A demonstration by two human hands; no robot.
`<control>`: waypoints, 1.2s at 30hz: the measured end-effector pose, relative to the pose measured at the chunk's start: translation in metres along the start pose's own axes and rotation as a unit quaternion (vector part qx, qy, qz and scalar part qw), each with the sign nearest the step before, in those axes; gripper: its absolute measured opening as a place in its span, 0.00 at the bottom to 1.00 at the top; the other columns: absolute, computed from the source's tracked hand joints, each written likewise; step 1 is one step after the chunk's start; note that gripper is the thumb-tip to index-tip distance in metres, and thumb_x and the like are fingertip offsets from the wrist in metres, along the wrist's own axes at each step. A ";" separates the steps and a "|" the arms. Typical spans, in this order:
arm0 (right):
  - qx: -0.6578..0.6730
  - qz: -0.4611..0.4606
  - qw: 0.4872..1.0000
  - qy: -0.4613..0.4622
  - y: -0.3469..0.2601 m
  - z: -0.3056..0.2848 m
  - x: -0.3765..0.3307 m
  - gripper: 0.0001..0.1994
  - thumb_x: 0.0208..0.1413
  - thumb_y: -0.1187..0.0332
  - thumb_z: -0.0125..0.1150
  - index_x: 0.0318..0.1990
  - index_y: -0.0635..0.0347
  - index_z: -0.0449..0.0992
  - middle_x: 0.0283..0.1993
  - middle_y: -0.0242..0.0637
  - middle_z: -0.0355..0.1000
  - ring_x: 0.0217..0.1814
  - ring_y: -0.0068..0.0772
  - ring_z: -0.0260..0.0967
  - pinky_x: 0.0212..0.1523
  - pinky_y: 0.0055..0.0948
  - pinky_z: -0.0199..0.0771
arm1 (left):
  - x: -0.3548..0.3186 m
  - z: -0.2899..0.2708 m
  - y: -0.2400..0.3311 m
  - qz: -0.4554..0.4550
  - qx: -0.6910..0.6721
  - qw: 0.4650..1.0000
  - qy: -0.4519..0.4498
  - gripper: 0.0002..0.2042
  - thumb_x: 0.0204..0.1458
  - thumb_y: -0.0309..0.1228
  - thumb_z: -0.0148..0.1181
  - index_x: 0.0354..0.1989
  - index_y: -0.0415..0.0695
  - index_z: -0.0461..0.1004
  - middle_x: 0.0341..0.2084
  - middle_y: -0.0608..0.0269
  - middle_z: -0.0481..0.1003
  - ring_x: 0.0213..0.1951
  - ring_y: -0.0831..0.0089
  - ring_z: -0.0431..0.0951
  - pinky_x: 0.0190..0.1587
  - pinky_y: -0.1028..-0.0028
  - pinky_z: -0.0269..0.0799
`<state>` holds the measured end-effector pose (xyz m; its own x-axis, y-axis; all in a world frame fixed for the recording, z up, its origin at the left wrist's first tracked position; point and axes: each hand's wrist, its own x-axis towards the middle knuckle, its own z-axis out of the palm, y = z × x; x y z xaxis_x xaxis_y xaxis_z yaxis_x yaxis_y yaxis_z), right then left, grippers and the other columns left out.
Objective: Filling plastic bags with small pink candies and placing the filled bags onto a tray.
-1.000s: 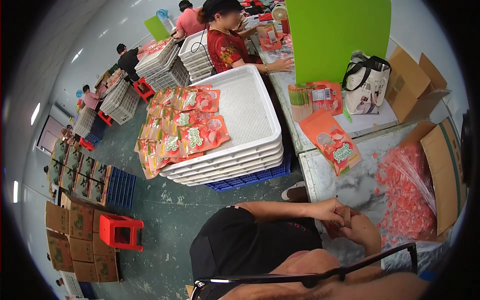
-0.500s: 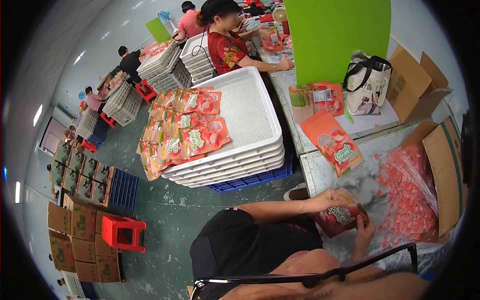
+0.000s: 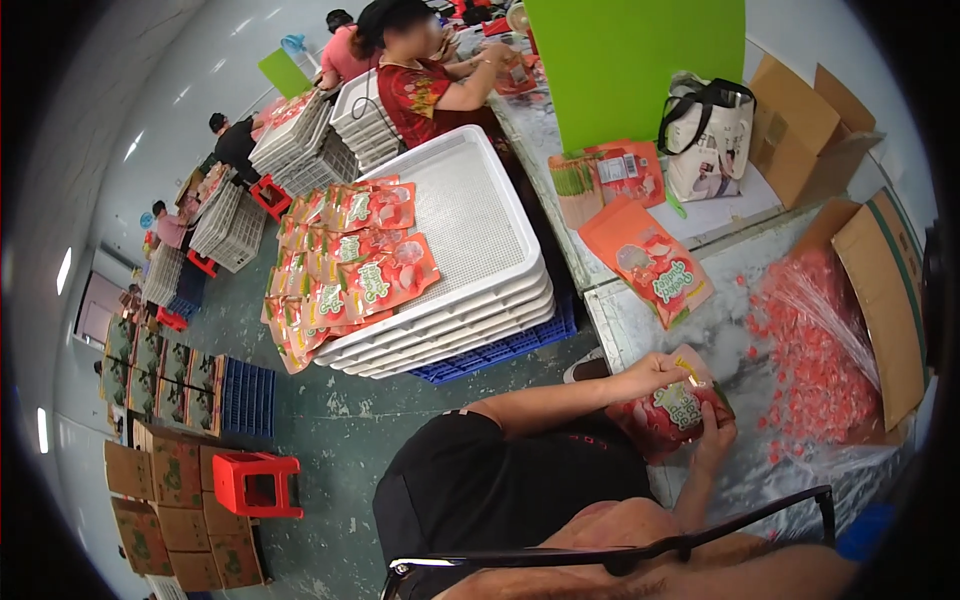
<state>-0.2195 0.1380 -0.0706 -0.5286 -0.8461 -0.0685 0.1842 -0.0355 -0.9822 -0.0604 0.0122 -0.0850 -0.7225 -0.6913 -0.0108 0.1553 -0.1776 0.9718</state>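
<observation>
A red and pink snack pouch (image 3: 675, 405) is held between my two hands above the near edge of the worktable. My left hand (image 3: 652, 375) pinches its upper left corner, fingers closed. My right hand (image 3: 713, 432) is closed round the right side, thumb on the printed front. Just beyond lies another pouch (image 3: 648, 262) flat on the table. To the right of my hands, a heap of small red-wrapped pieces (image 3: 810, 370) lies partly under clear plastic film, beside an opened carton (image 3: 885, 310).
At the left stands a stack of white mesh trays (image 3: 470, 210), several filled pouches (image 3: 350, 260) on top. Farther along the table are flat pouches (image 3: 610, 180), a tote bag (image 3: 708, 140) and a green divider (image 3: 630, 70). A co-worker (image 3: 410, 80) handles pouches beyond. A red stool (image 3: 255, 485) stands left.
The view has shifted slightly. My right hand has moved from the pouch's lower right corner up along its side. The co-worker's near arm has bent, bringing that hand toward the pouch there.
</observation>
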 end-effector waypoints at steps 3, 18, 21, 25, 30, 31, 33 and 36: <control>0.024 0.004 0.999 0.030 -0.002 0.003 -0.003 0.09 0.57 0.76 0.61 0.44 0.70 0.78 0.39 0.36 0.78 0.39 0.23 0.73 0.43 0.24 0.73 | 0.003 0.006 -0.006 0.020 -0.012 1.000 0.002 0.13 0.62 0.35 0.57 0.33 0.39 0.83 0.17 0.80 0.70 0.20 0.91 0.60 0.22 0.82 0.56; 0.106 0.063 0.986 0.112 0.032 0.004 0.026 0.10 0.61 0.72 0.60 0.47 0.64 0.78 0.46 0.33 0.77 0.46 0.22 0.71 0.50 0.24 0.70 | -0.008 0.045 -0.018 0.183 0.586 0.778 -0.134 0.47 0.49 0.53 0.61 0.70 0.35 0.50 0.71 0.39 0.45 0.73 0.46 0.44 0.70 0.44 0.37; 0.171 0.095 0.971 0.140 0.049 -0.007 0.025 0.09 0.61 0.72 0.59 0.46 0.65 0.78 0.45 0.33 0.77 0.46 0.22 0.72 0.50 0.24 0.71 | -0.005 0.051 -0.026 0.185 0.619 0.749 -0.147 0.49 0.48 0.57 0.59 0.70 0.33 0.50 0.71 0.40 0.45 0.73 0.47 0.44 0.70 0.44 0.37; 0.152 0.072 0.977 0.132 0.054 -0.007 0.026 0.09 0.60 0.72 0.60 0.46 0.65 0.79 0.44 0.34 0.78 0.46 0.22 0.72 0.49 0.24 0.71 | -0.003 0.053 -0.028 0.175 0.612 0.757 -0.145 0.49 0.47 0.58 0.60 0.70 0.34 0.50 0.71 0.40 0.45 0.73 0.47 0.44 0.70 0.45 0.37; 0.147 0.103 0.973 0.148 0.048 -0.012 0.028 0.10 0.59 0.71 0.62 0.46 0.65 0.79 0.45 0.34 0.78 0.44 0.22 0.73 0.46 0.24 0.73 | 0.005 0.036 -0.027 0.167 0.526 0.831 -0.075 0.47 0.48 0.50 0.63 0.70 0.34 0.50 0.71 0.38 0.45 0.73 0.46 0.43 0.70 0.47 0.37; 0.176 0.103 0.970 0.134 0.045 -0.012 0.028 0.10 0.58 0.71 0.63 0.46 0.65 0.79 0.44 0.34 0.78 0.43 0.23 0.73 0.45 0.24 0.74 | 0.007 0.031 -0.025 0.143 0.484 0.863 0.007 0.46 0.48 0.47 0.65 0.70 0.34 0.50 0.71 0.36 0.45 0.73 0.45 0.42 0.71 0.48 0.37; 0.206 0.106 0.966 0.112 0.035 -0.007 0.028 0.11 0.58 0.71 0.63 0.46 0.64 0.79 0.44 0.34 0.78 0.42 0.23 0.74 0.44 0.25 0.74 | 0.030 0.017 -0.027 0.196 0.442 0.862 0.151 0.38 0.49 0.37 0.68 0.66 0.33 0.58 0.64 0.37 0.61 0.65 0.51 0.64 0.65 0.55 0.57; 0.195 0.090 0.975 0.062 0.033 0.001 0.031 0.11 0.57 0.72 0.64 0.46 0.64 0.78 0.44 0.34 0.77 0.44 0.24 0.74 0.48 0.25 0.74 | 0.044 -0.003 0.000 -0.158 -0.057 0.984 0.060 0.11 0.55 0.27 0.64 0.44 0.34 0.78 0.36 0.60 0.81 0.36 0.75 0.81 0.40 0.74 0.78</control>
<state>-0.2287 0.1105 -0.1045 -0.5494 -0.7877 -0.2786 0.5719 -0.1114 -0.8127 -0.0901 -0.0200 -0.0864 -0.6636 -0.6654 -0.3418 0.0150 -0.4687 0.8832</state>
